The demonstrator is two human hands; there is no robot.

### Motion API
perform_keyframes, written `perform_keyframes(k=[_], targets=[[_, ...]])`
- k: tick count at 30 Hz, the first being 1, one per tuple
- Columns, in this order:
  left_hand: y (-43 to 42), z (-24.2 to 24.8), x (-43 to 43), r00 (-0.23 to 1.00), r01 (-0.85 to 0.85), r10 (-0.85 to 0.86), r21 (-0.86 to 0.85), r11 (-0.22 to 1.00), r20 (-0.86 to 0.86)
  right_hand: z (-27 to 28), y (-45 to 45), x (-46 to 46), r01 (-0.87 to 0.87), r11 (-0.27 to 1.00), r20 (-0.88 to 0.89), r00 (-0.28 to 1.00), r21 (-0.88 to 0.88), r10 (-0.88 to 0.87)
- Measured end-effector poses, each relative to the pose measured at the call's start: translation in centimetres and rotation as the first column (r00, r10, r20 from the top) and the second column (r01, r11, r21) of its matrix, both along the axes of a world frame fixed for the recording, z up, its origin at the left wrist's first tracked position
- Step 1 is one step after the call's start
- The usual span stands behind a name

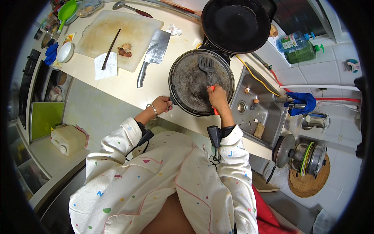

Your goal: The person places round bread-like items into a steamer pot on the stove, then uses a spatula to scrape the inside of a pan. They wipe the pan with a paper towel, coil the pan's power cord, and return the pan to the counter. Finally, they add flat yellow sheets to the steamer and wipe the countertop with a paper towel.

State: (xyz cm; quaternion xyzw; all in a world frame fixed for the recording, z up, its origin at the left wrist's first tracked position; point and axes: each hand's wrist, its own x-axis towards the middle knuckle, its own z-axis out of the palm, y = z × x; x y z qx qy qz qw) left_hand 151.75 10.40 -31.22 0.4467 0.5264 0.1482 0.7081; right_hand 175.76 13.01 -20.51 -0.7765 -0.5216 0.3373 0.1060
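Note:
A round, dark, worn pan or griddle [190, 84] lies on the cream countertop beside the sink. My left hand [162, 104] grips its short side handle at the near left. In my right hand [217, 97] is a slotted spatula [207, 64] with a black head and a red-orange handle; the head rests over the pan's surface. To the left lies a cleaver [157, 48] with a metal handle, its blade overlapping the edge of a white cutting board [96, 32]. Food scraps [125, 50] and dark chopsticks [111, 49], partly over a white paper napkin [105, 71], are on the board.
A large black wok [235, 26] sits behind the pan. The steel sink [263, 117] at right holds eggshell pieces and a sponge [259, 130]. Soap bottles [301, 48] stand beyond it. A ladle [131, 8], a white bowl [65, 52] and a green strainer [67, 11] are farther left.

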Motion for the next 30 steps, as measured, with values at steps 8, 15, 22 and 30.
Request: perform_keyframes(k=[8,15,22,30], targets=[[0.0,0.2,0.0,1.000,0.025,-0.025,0.016,1.000,-0.018,-2.7,-2.3,2.5,0.169,0.977,-0.317,0.941,0.128,-0.121],[0.0,0.2,0.0,1.000,0.001,0.000,0.016,1.000,-0.015,-3.4,-9.1,10.9,0.771,0.502,-0.583,0.630,0.391,-0.513],[0.2,0.4,0.2,0.998,0.030,-0.027,0.050,0.998,-0.055,-2.8,-8.8,14.0,0.742,0.671,-0.791,0.405,-0.008,-0.458],[-0.3,0.2,0.1,1.000,-0.023,0.024,0.020,1.000,-0.016,-0.7,-5.3,10.0,0.022,0.874,0.321,0.925,0.485,-0.201]])
